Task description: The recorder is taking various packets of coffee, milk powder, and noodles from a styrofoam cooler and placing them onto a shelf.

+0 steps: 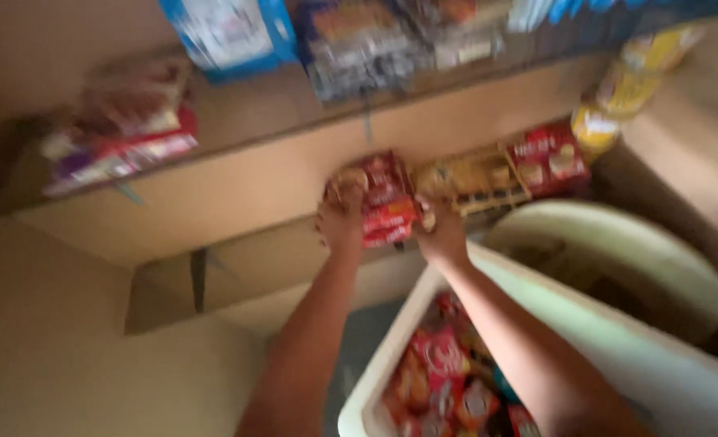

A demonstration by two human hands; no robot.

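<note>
Both my arms reach up to a wooden shelf (237,190). My left hand (338,217) and my right hand (440,233) together grip a stack of red snack packets (387,202) at the shelf's front edge. To the right of them on the same shelf stand a yellow packet (472,178) and a red box (549,158). The frame is blurred, so the fingers' exact hold is hard to see.
A white tub (391,348) filled with red and orange snack packets sits below my arms. A round pale basin (618,251) is at right. An upper shelf (294,105) carries blue, grey and red packages. Yellow packets (630,81) hang at the right wall.
</note>
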